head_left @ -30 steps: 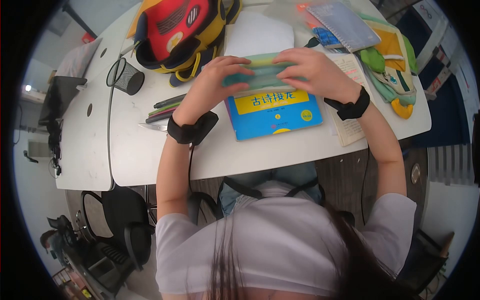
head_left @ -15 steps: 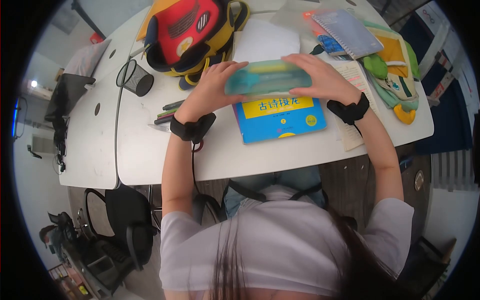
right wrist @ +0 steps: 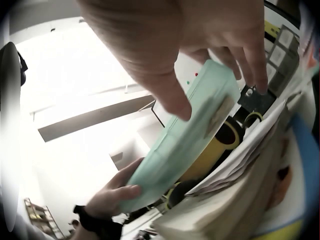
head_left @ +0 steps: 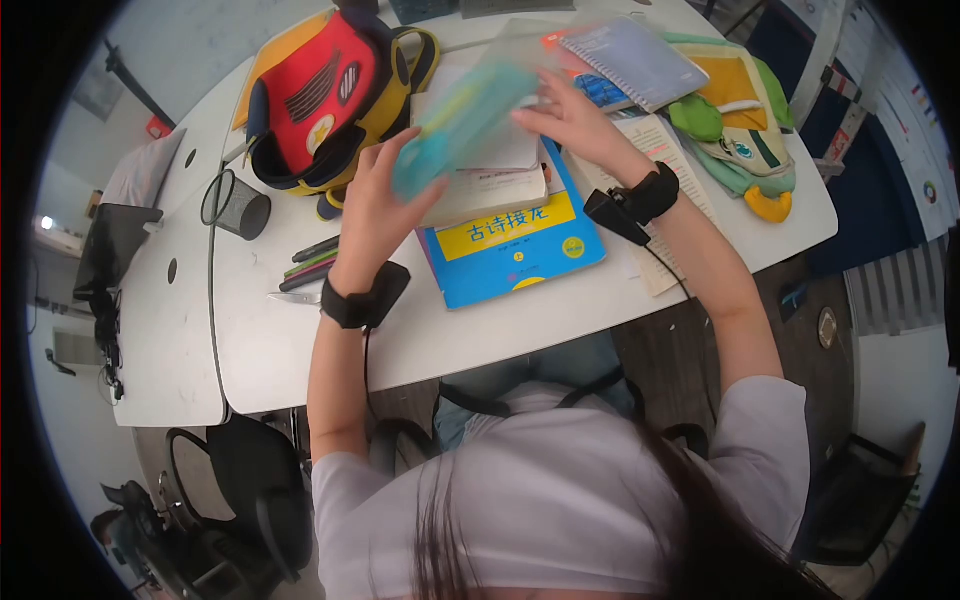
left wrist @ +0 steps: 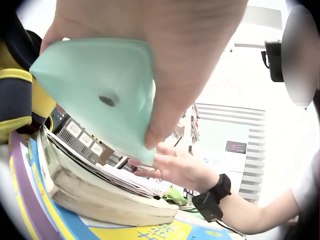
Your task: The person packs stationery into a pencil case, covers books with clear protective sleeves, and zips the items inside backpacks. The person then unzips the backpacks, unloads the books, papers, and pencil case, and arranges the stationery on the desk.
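Note:
A translucent teal case [head_left: 462, 122] is held tilted above the books, its right end farther from the body. The left hand [head_left: 378, 205] grips its near left end, thumb on one side and fingers on the other, as the left wrist view [left wrist: 100, 90] of the case's end also shows. At the upper end is the right hand [head_left: 585, 125], its thumb [right wrist: 175, 100] and fingers on either side of the case. Below lie a thick book [head_left: 485, 195] and a blue and yellow book [head_left: 520, 255].
A red and navy bag [head_left: 325, 100] stands at the left behind a mesh pen cup [head_left: 240, 205]. Pens [head_left: 312, 265] and scissors [head_left: 292, 298] lie nearer. On the right are a spiral notebook [head_left: 635, 60], an open book [head_left: 665, 170] and a green and yellow bag [head_left: 745, 110].
The case has turned from level to diagonal, its right end going up and away and its left end coming down. Both hands moved left with it, uncovering the thick book.

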Available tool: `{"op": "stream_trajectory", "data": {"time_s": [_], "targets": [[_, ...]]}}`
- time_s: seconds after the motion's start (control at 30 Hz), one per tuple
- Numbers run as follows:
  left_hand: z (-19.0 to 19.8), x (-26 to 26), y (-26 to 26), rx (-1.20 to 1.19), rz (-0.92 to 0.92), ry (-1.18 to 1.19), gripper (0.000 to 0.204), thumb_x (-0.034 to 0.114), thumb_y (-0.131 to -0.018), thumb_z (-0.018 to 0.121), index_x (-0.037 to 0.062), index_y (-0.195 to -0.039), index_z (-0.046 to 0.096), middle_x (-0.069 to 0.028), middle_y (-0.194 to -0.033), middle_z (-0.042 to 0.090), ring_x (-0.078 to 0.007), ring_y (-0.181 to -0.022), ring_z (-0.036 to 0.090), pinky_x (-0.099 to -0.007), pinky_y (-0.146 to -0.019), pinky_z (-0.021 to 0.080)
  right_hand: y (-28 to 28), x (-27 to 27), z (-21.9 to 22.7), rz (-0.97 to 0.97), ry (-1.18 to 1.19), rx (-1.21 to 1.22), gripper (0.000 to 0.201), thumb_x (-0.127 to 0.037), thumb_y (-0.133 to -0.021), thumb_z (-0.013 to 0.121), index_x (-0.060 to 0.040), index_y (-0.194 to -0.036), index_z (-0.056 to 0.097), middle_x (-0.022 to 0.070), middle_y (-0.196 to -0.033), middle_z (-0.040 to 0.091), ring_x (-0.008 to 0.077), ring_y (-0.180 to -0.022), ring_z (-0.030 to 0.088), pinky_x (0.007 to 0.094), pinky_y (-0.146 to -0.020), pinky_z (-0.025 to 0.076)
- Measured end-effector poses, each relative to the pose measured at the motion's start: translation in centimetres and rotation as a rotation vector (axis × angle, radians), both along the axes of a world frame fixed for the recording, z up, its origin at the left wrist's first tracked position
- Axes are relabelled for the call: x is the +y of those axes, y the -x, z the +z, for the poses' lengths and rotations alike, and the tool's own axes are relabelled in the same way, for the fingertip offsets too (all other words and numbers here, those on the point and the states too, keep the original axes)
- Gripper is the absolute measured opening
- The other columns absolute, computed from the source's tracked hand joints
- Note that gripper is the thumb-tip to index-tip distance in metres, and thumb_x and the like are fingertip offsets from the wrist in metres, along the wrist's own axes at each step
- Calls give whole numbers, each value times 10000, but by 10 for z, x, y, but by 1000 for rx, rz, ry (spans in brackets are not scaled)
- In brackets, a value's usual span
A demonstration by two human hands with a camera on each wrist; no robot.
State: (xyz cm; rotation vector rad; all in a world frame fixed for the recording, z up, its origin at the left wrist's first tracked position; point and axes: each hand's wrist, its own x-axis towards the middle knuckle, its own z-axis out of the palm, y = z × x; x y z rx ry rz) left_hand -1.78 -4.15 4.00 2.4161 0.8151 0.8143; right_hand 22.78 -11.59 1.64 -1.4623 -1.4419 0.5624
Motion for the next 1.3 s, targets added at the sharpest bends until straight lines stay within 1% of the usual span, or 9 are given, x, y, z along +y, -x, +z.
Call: {"op": "stream_trajectory", "data": {"time_s": [0.03, 0.07, 0.13, 0.27, 0.37, 0.6, 0.73, 1.1, 1.3], "targets": [[-3, -1, -3, 5, 4, 0, 526, 238, -730, 682, 110, -1205, 497, -141, -1022, 511, -290, -927, 558, -342, -798, 454, 4, 4, -2, 31, 119, 353, 629, -300, -819, 617, -32, -1304, 319, 133, -1224, 452, 224, -1071, 510, 362, -888, 436], [-8, -2, -7, 0, 73, -31, 524, 260, -743, 675, 111, -1211, 493, -148, -1021, 505, -291, -919, 558, -342, -797, 452, 15, 4, 3, 34, 120, 356, 629, -300, -819, 617, -32, -1304, 319, 133, -1224, 452, 224, -1071, 510, 362, -888, 436], [-15, -8, -14, -4, 142, -62, 523, 283, -757, 669, 113, -1218, 489, -156, -1019, 500, -292, -910, 558, -341, -797, 451, 39, 1, 14, 205, 262, 794, 535, -285, -847, 586, -17, -1250, 357, 134, -1150, 492, 212, -996, 557, 339, -837, 469], [-22, -16, -18, 31, 72, -147, 540, 309, -783, 653, 115, -1250, 463, -168, -1077, 483, -276, -989, 521, -349, -805, 447, 59, 11, 2, 151, 174, 770, 439, -277, -845, 571, -25, -1175, 427, 90, -1076, 541, 197, -940, 579, 329, -757, 503], [-11, -12, -14, -84, -162, 272, 474, 269, -846, 587, 70, -1253, 451, -138, -1171, 487, -241, -1055, 488, -317, -887, 387, 46, 10, 0, -15, 218, 712, 322, -276, -883, 498, -45, -1107, 502, 49, -1001, 581, 135, -908, 575, 315, -751, 495], [-35, 36, 7, 62, -78, -26, 483, 264, -827, 606, 43, -1233, 468, -159, -1242, 461, -255, -1158, 438, -333, -947, 360, -19, -11, -10, -36, 92, 719, 314, -237, -899, 502, -25, -1132, 503, 16, -994, 578, 80, -856, 559, 214, -720, 467], [-37, 21, 1, 237, -132, 124, 508, 296, -814, 612, 124, -1265, 457, -199, -1378, 289, -317, -1223, 375, -349, -979, 344, -31, -20, -16, -203, 183, 567, 322, -234, -907, 493, -15, -1143, 497, 14, -1007, 577, 80, -867, 556, 219, -738, 462], [-37, 25, 1, 280, -130, 110, 529, 323, -810, 617, 134, -1277, 456, -224, -1384, 277, -268, -1055, 484, -300, -880, 398, -21, -24, -5, -124, -38, 775, 296, -243, -904, 488, -41, -1117, 517, 15, -986, 578, 75, -872, 549, 214, -733, 451], [-41, 28, -1, 264, -152, 59, 531, 311, -811, 620, 128, -1281, 452, -213, -1387, 282, -222, -966, 486, -287, -848, 403, 12, 9, 2, -44, 248, 438, 451, -369, -870, 508, -22, -1157, 480, 23, -835, 568, 71, -692, 542, 226, -556, 458]]}}
